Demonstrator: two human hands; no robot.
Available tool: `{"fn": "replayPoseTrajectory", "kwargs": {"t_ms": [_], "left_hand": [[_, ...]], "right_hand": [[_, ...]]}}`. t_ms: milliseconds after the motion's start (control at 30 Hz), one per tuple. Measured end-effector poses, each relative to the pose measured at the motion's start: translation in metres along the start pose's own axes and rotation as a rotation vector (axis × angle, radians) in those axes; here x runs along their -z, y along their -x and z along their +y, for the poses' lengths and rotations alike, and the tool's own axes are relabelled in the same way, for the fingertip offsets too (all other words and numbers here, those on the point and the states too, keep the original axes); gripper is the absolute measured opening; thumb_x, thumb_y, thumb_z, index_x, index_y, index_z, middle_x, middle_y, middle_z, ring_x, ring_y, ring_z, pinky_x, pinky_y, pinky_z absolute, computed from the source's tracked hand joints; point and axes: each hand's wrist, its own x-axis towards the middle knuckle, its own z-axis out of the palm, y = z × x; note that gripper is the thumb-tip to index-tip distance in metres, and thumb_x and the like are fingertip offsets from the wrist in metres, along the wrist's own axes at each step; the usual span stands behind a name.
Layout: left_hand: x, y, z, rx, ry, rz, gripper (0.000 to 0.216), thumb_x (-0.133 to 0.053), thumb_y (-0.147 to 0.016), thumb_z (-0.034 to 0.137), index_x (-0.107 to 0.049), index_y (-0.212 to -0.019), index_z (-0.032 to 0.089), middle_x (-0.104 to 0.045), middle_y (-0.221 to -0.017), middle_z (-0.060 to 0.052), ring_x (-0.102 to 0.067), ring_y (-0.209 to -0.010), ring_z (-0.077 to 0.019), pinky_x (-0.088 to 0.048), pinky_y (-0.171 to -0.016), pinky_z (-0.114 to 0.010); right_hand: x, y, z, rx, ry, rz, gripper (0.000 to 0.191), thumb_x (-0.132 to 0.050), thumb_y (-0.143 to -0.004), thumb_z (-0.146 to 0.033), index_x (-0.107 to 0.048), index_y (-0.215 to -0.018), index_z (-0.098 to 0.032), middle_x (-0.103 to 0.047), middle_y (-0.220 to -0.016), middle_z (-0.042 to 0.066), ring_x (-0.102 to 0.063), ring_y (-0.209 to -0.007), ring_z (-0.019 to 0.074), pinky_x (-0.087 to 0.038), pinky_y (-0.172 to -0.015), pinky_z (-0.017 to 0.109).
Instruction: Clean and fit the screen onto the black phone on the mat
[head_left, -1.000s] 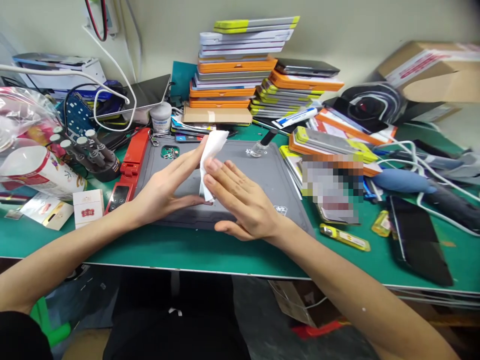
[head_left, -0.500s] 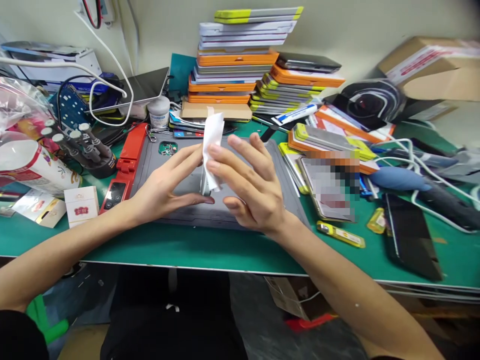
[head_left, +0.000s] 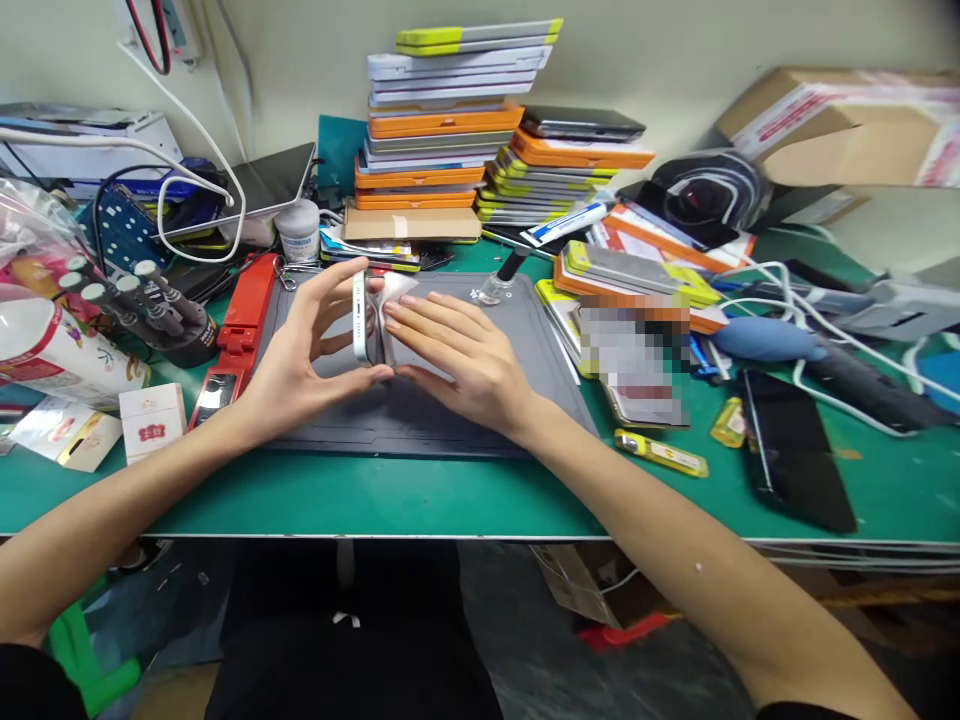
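Observation:
Above the dark grey work mat (head_left: 420,432), my left hand (head_left: 289,372) grips a smartphone (head_left: 359,320) by its edges. The phone stands on its side edge, and its light-coloured end with the charging port faces me. My right hand (head_left: 472,365) presses a white tissue (head_left: 399,292) flat against the phone's right-hand face, fingers stretched over it. Most of that face is hidden by the tissue and fingers. Behind my right hand, a small clear bottle (head_left: 496,288) with a black cap stands at the mat's back edge.
Stacked orange and yellow flat boxes (head_left: 442,125) rise at the back. A red clamp-like tool (head_left: 244,315) lies left, near a screwdriver stand (head_left: 187,340) and cigarette pack (head_left: 152,422). At right lie a black phone (head_left: 799,450), yellow lighter (head_left: 660,453) and blue-black tool (head_left: 772,335).
The phone has turned so its port end faces me. My right hand has lowered, and its fingers now lie over the tissue against the phone. The whole view has shifted slightly.

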Motion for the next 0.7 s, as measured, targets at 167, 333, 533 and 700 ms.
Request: {"fn": "replayPoseTrajectory", "kwargs": {"t_ms": [167,333,533,700], "left_hand": [[0.009,-0.005,-0.014,0.086,0.094,0.027,0.080,-0.081,-0.104,0.059,-0.032,-0.163,0.038,-0.054,-0.174,-0.016,-0.059,-0.161,-0.0332,-0.067,-0.122,-0.048],[0.022,-0.012,-0.013,0.275,0.262,-0.076,0.083,-0.094,-0.094,0.052,-0.034,-0.149,0.035,-0.061,-0.170,-0.015,-0.075,-0.141,-0.0301,-0.069,-0.115,-0.047],[0.061,-0.021,-0.017,0.427,-0.012,-0.153,0.091,-0.100,-0.081,0.055,-0.053,-0.154,0.029,-0.074,-0.144,-0.012,-0.075,-0.136,-0.0349,-0.066,-0.114,-0.049],[0.077,-0.026,-0.028,0.548,-0.316,-0.286,0.104,-0.095,-0.074,0.070,-0.059,-0.161,0.025,-0.072,-0.147,-0.014,-0.070,-0.136,-0.0390,-0.055,-0.122,-0.060]], "right_hand": [[-0.008,0.000,0.006,-0.105,-0.147,-0.032,0.051,-0.064,-0.117,-0.048,-0.070,-0.162,-0.024,-0.070,-0.166,0.012,-0.065,-0.157,0.0330,-0.051,-0.135,0.061],[-0.006,0.000,0.009,-0.372,-0.363,-0.013,0.043,-0.069,-0.113,-0.041,-0.072,-0.153,-0.025,-0.085,-0.140,0.009,-0.082,-0.128,0.0286,-0.063,-0.119,0.051],[-0.005,0.000,0.023,-0.348,-0.249,-0.090,0.027,-0.071,-0.110,-0.034,-0.082,-0.132,-0.023,-0.084,-0.128,0.010,-0.080,-0.117,0.0280,-0.064,-0.109,0.047],[-0.001,0.001,0.028,-0.234,-0.015,-0.154,0.028,-0.070,-0.113,-0.033,-0.082,-0.133,-0.018,-0.082,-0.128,0.014,-0.080,-0.114,0.0304,-0.065,-0.097,0.044]]}}
